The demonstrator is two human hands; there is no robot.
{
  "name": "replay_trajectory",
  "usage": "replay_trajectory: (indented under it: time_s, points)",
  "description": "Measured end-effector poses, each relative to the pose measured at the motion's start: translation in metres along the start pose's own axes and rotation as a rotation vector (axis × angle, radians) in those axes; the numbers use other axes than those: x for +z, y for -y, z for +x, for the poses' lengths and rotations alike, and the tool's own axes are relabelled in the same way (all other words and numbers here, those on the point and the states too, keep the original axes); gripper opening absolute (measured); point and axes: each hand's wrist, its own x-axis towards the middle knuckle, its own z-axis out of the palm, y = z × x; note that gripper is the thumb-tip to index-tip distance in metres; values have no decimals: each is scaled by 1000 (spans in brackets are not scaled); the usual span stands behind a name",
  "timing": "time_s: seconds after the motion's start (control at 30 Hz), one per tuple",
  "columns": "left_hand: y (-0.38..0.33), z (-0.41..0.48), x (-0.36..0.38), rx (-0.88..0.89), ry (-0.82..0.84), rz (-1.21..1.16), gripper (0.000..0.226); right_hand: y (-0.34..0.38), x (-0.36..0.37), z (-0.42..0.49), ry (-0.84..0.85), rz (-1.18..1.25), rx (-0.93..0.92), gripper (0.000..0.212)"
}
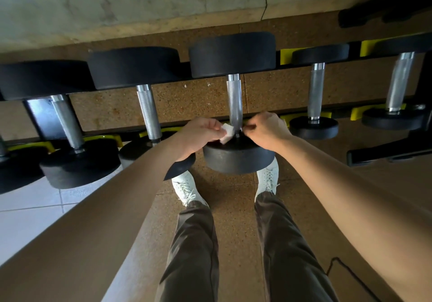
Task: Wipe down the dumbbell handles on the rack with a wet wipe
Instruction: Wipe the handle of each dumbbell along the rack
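White and crumpled, the small wet wipe (pixel 227 133) is pinched in my left hand (pixel 198 135), at nine o'clock of the knurled steel dumbbell handle (pixel 235 100) and touching its near end, just above the black round rubber head (pixel 238 159). My right hand (pixel 265 131) sits at three o'clock of that handle, fingers curled; I cannot tell whether they grip anything. The dumbbell lies on the black rack with yellow cradles (pixel 287 53).

Knurled metal handle (pixel 234 100); matt black heads (pixel 232 55)
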Motion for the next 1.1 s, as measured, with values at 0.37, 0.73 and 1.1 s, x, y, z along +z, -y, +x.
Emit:
replay_trajectory:
  time_s: [0.37,0.73,1.1]
  points:
    - [3,-63,-51,24,-156,-910,19,81,21,-35,-62,612,-272,28]
    - [42,-64,-134,3,-493,-631,28,185,30,16,-50,869,-167,10]
    - [48,-27,-160,83,-614,-439,9,214,47,51,-67,1412,167,16]
